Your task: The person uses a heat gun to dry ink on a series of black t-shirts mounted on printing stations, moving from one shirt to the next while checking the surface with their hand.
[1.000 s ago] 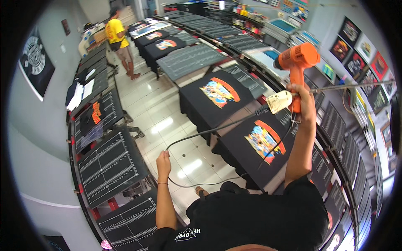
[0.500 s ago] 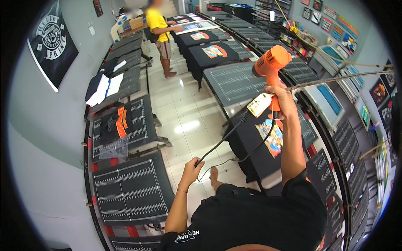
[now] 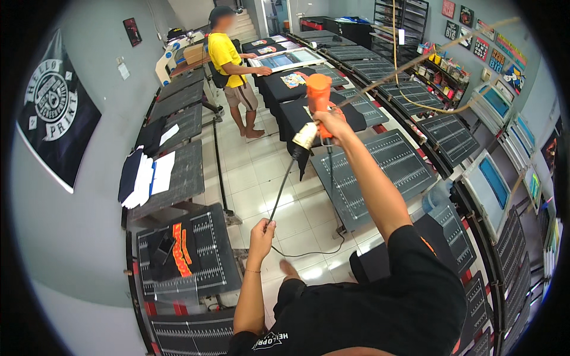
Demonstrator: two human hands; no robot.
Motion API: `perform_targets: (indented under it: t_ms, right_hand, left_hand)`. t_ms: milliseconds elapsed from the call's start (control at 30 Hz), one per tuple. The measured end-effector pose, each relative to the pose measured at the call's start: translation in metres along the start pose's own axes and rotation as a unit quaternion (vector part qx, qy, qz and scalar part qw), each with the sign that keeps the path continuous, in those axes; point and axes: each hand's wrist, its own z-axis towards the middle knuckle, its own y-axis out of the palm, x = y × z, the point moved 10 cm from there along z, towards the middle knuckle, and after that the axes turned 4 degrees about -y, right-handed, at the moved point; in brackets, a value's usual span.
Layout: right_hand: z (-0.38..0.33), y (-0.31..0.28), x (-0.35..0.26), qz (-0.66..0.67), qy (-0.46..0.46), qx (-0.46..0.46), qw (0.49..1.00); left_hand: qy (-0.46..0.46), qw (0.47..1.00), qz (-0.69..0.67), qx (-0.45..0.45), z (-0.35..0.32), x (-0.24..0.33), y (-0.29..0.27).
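far left, black banner (image 3: 56, 115) on grey wall (image 3: 77, 255); lower, white sheets (image 3: 161, 175) on a dark bench (image 3: 185, 169), perhaps set there for easy reach. lower left, black garment with orange print (image 3: 178, 252) flat on a ruled platen (image 3: 217, 255), tick marks likely for lining up. upper centre-left, co-worker in yellow top (image 3: 225, 56), hands at a framed screen (image 3: 285, 59). left hand (image 3: 260, 238), lower centre, fingers curled tight round a black cord (image 3: 282, 190), presumably managing slack; loop dips over pale floor tiles (image 3: 249, 202). cream socket block (image 3: 305, 136) beside right hand (image 3: 333, 126), which wraps the grip of the orange heat gun (image 3: 319, 90), centre frame, raised and outstretched, maybe to clear the tables. right, ruled platens (image 3: 380, 172) in rows, cluttered shelving (image 3: 442, 71), blue-meshed screen (image 3: 491, 184) leaning.
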Motion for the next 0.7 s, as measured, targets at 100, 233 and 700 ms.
perform_targets:
  t_ms: [100,233,700]
  right_hand:
    - [0.084,0.02,0.026,-0.066,0.006,-0.013,0.998]
    - [0.175,0.012,0.061,-0.099,0.006,0.018,0.995]
    - [0.15,-0.052,0.113,0.036,-0.006,0.042,0.998]
  left_hand:
    - [-0.001,1.0,-0.011,-0.008,0.076,-0.021,-0.008]
    - [-0.002,1.0,-0.02,-0.019,0.171,-0.052,-0.016]
    - [0.033,0.994,0.05,-0.087,0.337,-0.01,-0.073]
